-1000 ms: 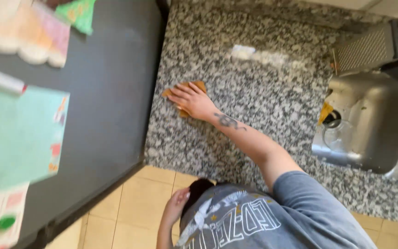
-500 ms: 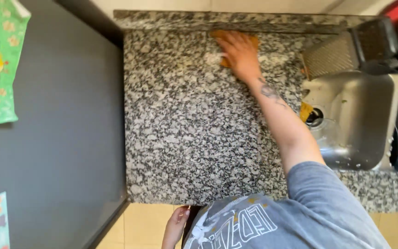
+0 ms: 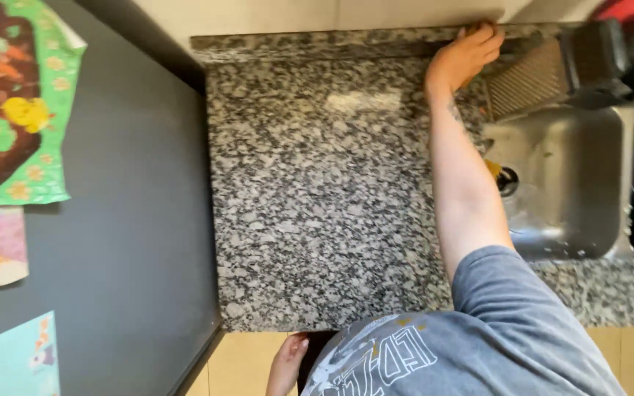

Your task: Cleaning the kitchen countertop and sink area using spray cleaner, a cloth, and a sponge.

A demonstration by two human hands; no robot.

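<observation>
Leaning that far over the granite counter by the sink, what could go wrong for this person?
The right hand is stretched to the counter's back ledge, beside the ribbed metal rack; a slip could scrape knuckles on it. The forearm passes the rim of the steel sink, so an elbow might knock it. The left hand hangs low, giving no support, so balance may suffer.

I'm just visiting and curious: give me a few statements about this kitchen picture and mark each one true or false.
1. The right hand reaches the back edge of the speckled granite counter. True.
2. The left hand rests in the sink. False: it hangs low by the counter's front edge, over the floor.
3. A steel sink lies right of the arm. True.
4. The person wears a red shirt. False: the shirt is grey-blue.
</observation>
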